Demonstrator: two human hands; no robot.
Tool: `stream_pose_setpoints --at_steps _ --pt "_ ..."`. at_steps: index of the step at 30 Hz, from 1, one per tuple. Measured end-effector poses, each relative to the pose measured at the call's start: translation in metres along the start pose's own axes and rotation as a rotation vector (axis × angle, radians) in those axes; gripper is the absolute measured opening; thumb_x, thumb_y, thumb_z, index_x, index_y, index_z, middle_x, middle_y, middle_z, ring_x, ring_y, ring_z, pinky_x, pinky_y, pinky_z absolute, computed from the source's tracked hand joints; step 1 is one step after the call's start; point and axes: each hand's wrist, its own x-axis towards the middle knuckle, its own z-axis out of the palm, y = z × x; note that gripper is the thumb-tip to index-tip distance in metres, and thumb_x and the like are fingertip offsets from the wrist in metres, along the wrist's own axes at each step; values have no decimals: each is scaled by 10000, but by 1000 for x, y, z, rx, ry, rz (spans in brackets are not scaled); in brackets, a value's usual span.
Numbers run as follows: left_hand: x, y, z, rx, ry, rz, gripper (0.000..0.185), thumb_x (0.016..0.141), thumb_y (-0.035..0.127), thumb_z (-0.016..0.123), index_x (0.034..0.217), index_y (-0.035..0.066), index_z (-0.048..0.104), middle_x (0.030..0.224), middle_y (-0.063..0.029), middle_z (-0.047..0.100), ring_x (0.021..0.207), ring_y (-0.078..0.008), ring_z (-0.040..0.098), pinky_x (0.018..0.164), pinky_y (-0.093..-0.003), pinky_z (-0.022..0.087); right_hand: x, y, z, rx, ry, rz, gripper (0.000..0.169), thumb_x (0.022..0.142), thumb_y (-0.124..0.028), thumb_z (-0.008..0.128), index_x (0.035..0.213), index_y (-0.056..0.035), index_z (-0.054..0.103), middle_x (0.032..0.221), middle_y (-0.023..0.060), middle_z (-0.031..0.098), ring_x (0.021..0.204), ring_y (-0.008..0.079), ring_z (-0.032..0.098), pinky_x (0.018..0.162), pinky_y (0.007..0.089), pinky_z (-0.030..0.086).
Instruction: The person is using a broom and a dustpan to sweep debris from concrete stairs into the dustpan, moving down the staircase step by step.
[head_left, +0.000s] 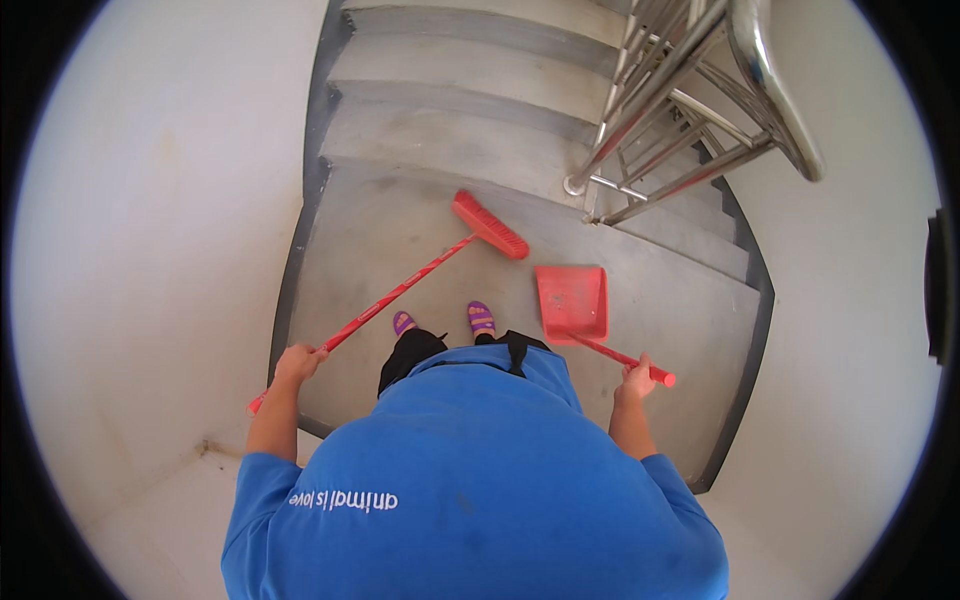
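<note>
My left hand (298, 364) is closed around the upper handle of a red broom (405, 283). The broom's bristled head rests on the concrete landing near the lowest step of one stair flight, up and right of that hand. On the right, my right hand (638, 377) grips the handle of a red plastic dustpan (574, 300) near its end. The pan lies in front of that hand, with its wide edge facing the stairs, and holds a few small bits of debris. A short gap separates the broom head from the pan.
Concrete steps (465, 135) lie ahead, and a second flight (675, 232) is beyond the stainless steel railing (667, 97) at right. White walls with dark lower bands border the landing (360, 225). My feet in purple sandals (481, 318) stand between broom and pan.
</note>
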Motion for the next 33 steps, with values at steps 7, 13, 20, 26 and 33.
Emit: stream_pose_setpoints --at_steps 7,13,20,26,33 --pt "-41 -82 56 -370 -18 -217 394 779 417 572 891 49 658 609 -99 587 533 -195 582 502 -331 456 -26 3 60 -82 -251 -58 204 790 -186 599 873 -14 529 660 31 494 515 88 434 440 214 342" --pt "-102 -137 105 -562 -61 -390 361 780 372 589 855 25 652 535 -86 542 418 -177 509 405 -318 399 -29 19 96 -147 -384 -73 185 791 -177 597 867 -20 534 672 27 495 513 86 423 441 214 331" --pt "-151 -138 103 -504 53 -413 408 781 406 555 857 18 657 592 -116 583 525 -208 572 524 -336 445 -32 35 118 -185 -480 -128 173 799 -186 604 878 -45 541 648 9 478 490 79 420 427 207 342" --pt "-100 -123 106 -464 101 -230 453 776 447 516 899 30 646 802 -191 627 796 -327 607 706 -403 459 -32 49 122 -170 -504 -169 183 800 -183 599 892 -39 534 656 8 468 484 73 402 419 212 323" --pt "-22 -36 58 -367 129 -102 440 763 459 516 913 71 659 892 -177 629 868 -322 602 761 -404 462 -58 28 120 -177 -420 -63 140 789 -171 602 819 -46 546 652 -6 453 501 72 359 433 222 279"
